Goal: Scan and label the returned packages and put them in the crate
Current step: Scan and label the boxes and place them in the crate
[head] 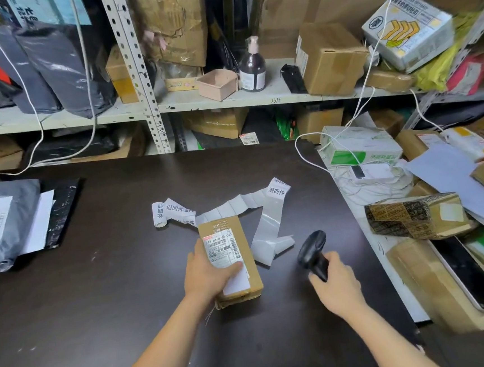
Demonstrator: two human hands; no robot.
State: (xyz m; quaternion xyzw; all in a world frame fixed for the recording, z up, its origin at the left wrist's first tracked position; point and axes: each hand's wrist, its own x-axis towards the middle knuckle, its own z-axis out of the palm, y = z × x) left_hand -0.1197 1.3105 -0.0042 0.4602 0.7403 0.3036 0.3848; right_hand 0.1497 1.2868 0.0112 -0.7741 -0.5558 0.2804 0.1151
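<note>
A: L grip?
B: L hand [207, 274] wraps the pkg [227, 224] from its left side, thumb laid across the top. Other fingers are hidden behind the box.
A: R?
B: R hand [337, 287] is closed round the handle of the black scanner [312, 249]. Scanner head sticks out away from the person, leaning left twd the pkg.
A: Pkg looks?
B: Small oblong brown cardboard box. White shipping label [221, 245] w/ barcodes faces up, w/ a plain white slip below it. Near end is crumpled.
A: Which way?
B: Long axis runs from near edge to far edge of the worktop [120, 281], far end tipped a bit left. The hand grips the near half; the far half pokes out past the thumb.
A: Where?
B: Approx centre of the worktop. Can't tell if it sits on it or is slightly lifted. Scanner is to its right, apart.
A: Around?
B: White label strip [237, 205] w/ printed stickers sprawls just past the pkg's far end & down its right side. Grey mailers [4, 221] at the left edge, more parcels [413, 218] past the right edge.
</note>
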